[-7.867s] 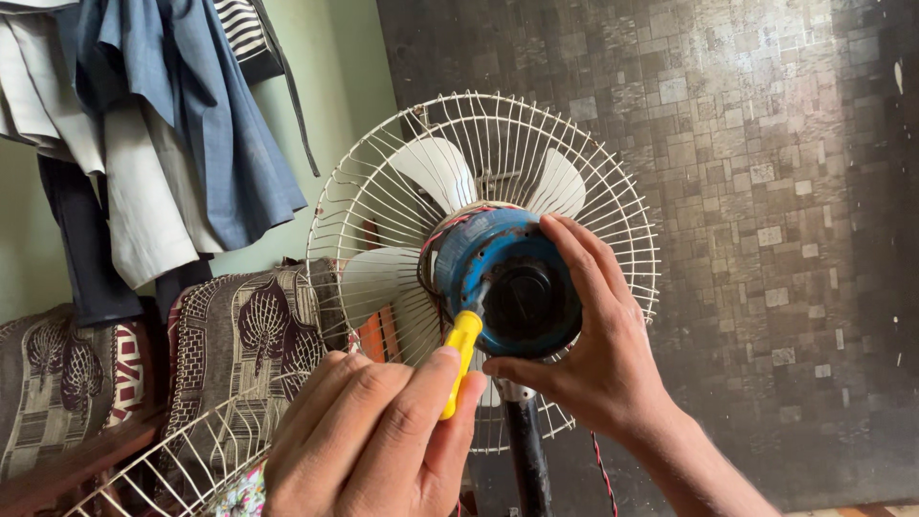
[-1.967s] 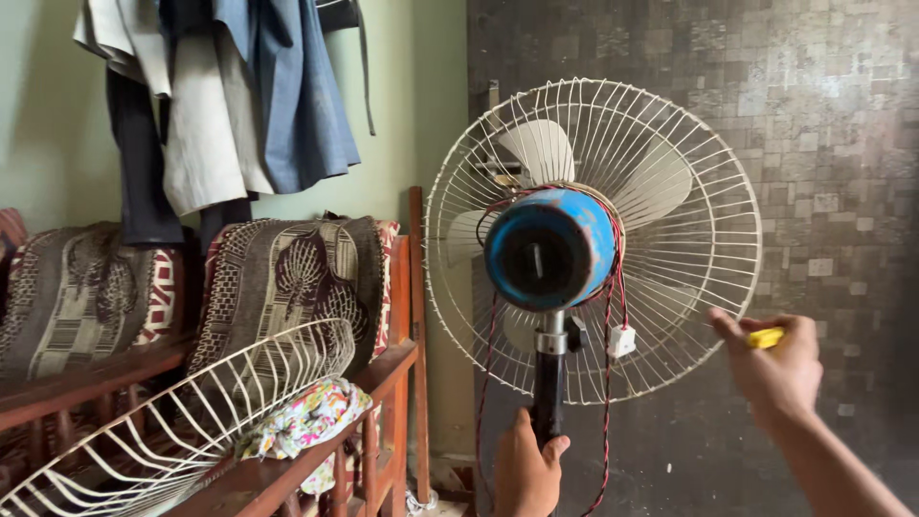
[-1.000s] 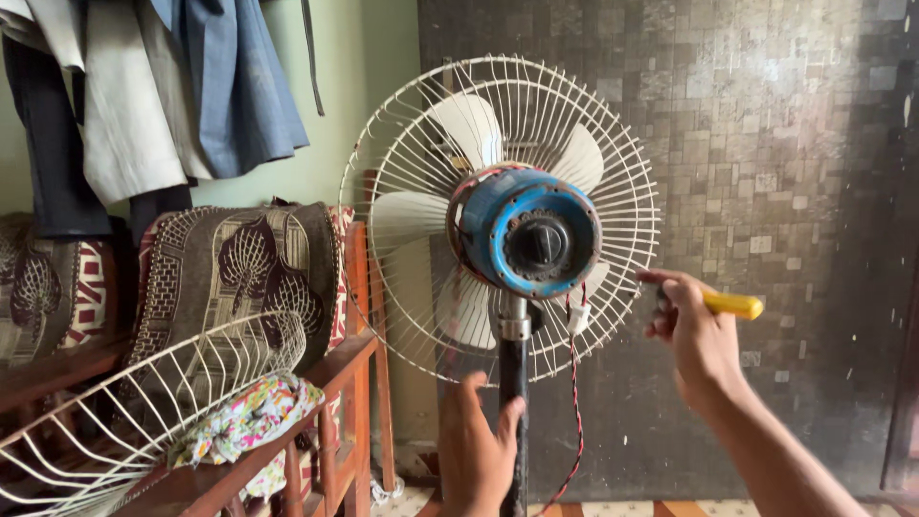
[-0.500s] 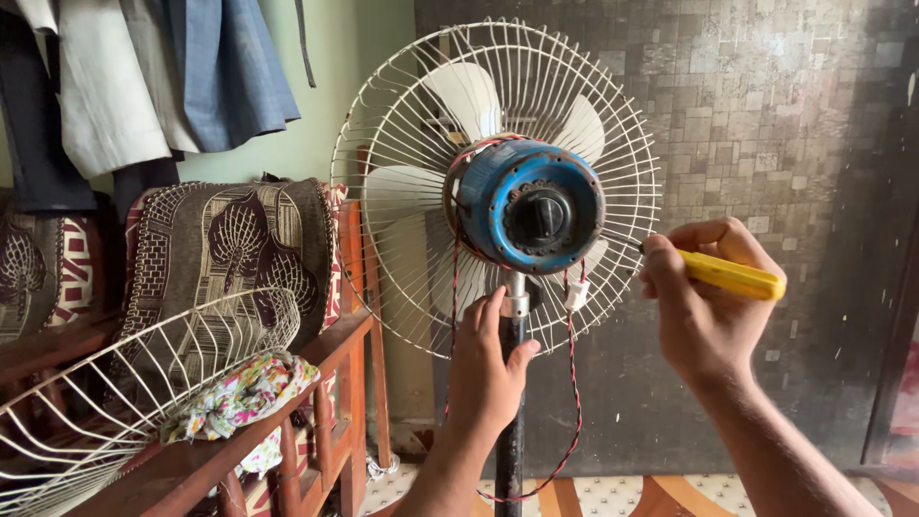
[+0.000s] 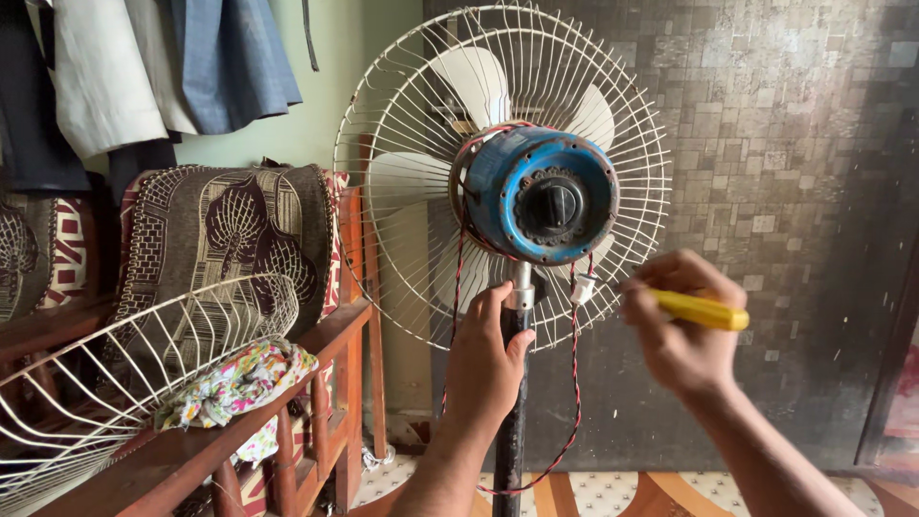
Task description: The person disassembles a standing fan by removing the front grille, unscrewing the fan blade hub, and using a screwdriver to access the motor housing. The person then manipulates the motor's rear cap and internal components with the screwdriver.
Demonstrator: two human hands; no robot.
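Note:
A standing fan with a white wire guard (image 5: 632, 144) and pale blades faces away from me, its worn blue motor housing (image 5: 541, 196) bare at the back. My left hand (image 5: 485, 359) grips the dark pole (image 5: 509, 440) just under the motor. My right hand (image 5: 682, 330) is closed around a yellow-handled screwdriver (image 5: 704, 310), held level just right of the pole, near a small white connector (image 5: 581, 288) on red and black wires (image 5: 574, 383) hanging from the motor.
A loose white wire fan guard (image 5: 144, 354) rests on a wooden sofa arm (image 5: 287, 369) at left, with floral cloth (image 5: 235, 383) under it. Patterned cushions (image 5: 230, 230) and hanging clothes (image 5: 163, 67) fill the left. A grey tiled wall (image 5: 795, 144) stands behind.
My view has closed in on the fan. My left hand slid up the pole to just below the motor, and my right hand brought the screwdriver in from the right toward the motor's underside.

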